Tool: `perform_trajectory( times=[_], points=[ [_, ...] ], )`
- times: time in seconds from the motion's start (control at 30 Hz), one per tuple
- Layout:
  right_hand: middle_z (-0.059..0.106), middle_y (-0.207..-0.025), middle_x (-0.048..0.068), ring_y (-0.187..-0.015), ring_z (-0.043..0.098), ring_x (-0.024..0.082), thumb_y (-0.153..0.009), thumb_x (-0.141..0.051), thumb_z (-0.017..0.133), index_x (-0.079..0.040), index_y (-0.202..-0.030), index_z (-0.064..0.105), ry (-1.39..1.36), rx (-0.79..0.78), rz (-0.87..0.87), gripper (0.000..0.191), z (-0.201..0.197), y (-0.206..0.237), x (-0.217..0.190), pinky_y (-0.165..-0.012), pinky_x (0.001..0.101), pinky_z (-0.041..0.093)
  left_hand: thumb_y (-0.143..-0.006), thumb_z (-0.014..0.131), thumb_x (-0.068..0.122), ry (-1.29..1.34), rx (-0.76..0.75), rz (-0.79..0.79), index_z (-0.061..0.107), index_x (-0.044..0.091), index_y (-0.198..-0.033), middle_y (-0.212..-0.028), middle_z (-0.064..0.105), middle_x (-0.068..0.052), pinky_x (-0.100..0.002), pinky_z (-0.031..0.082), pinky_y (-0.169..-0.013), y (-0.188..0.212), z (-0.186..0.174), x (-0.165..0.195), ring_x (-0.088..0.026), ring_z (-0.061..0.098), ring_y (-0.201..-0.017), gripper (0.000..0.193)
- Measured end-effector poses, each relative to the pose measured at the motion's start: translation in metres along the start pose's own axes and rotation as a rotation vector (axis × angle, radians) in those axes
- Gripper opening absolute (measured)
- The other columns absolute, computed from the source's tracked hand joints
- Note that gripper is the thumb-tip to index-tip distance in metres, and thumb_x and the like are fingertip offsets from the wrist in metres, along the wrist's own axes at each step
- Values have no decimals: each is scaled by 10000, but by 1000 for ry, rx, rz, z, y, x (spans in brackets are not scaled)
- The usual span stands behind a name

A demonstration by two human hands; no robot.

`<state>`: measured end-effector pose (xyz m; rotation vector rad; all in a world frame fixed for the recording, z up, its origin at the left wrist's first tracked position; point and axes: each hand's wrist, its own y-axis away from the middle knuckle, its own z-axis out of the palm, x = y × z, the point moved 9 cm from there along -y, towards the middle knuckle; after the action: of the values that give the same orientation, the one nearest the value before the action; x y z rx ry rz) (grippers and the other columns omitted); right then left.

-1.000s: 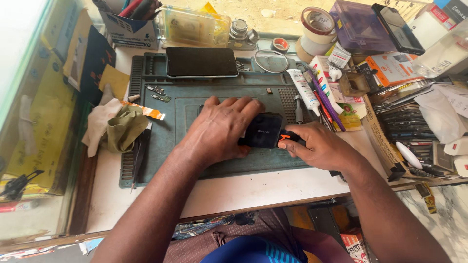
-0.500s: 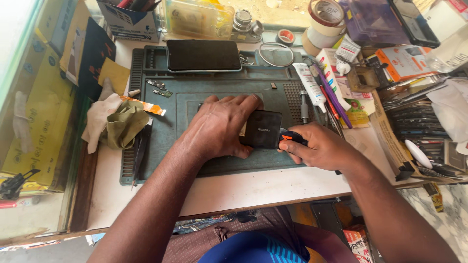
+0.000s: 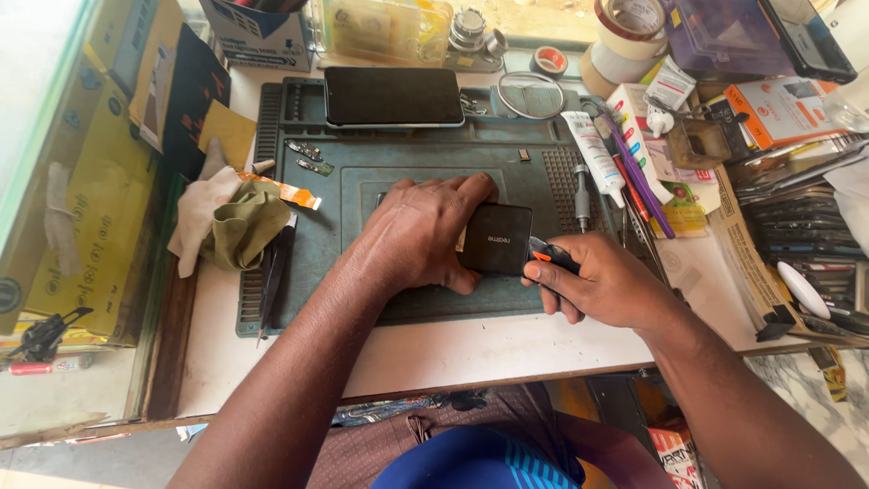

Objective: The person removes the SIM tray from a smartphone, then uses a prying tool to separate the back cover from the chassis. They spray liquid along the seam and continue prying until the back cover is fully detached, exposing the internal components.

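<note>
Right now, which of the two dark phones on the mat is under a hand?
The smaller dark phone at the near middle of the mat: the left hand presses on it. The larger phone lies untouched at the far edge.

White workbench carrying grey-green repair mat; crumpled cloths, tape rolls, cardboard boxes crowding edges.

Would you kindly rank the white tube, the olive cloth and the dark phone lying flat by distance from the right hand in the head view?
From the right hand:
1. White tube, just above.
2. Dark phone, top centre.
3. Olive cloth, far left.
</note>
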<state>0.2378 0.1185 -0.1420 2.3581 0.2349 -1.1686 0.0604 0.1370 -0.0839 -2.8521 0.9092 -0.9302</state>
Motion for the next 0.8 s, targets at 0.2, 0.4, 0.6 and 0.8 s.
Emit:
perform_trajectory(
  times=[0.2,0.4,0.6,0.8],
  points=[
    [646,-547,50,-389,494,82,-962,-293,641,-20,-881,729,-8,-34,13,298,-1,-2,10,-375,251,390,-433,979,265,7,-3,-47,546,162,-1229,-1074,730,-79,-508,467,-893,1,0,-3,-323,673,-1084,912],
    [594,-547,-10,-445,488,57,-955,-335,676,-37,-850,742,110,-202,-41,322,7,-6,17,-398,243,391,-451,976,264,37,48,-44,527,110,-1232,-1104,716,-122,-483,505,-872,1,-6,-6,-360,673,-1071,913],
    [609,-557,4,-444,519,75,-967,-336,663,-10,-829,708,-33,-125,-24,357,1,-5,15,-403,247,424,-475,974,256,56,151,13,542,93,-1214,-1131,710,-150,-485,510,-866,3,-14,-7,-387,662,-1081,871],
    [598,-544,46,-429,527,114,-950,-346,651,17,-857,727,-120,53,1,382,-8,-7,18,-400,274,427,-463,982,324,16,191,29,525,95,-1218,-1159,691,-161,-503,497,-863,2,-11,-12,-396,658,-1086,911]
  ],
)
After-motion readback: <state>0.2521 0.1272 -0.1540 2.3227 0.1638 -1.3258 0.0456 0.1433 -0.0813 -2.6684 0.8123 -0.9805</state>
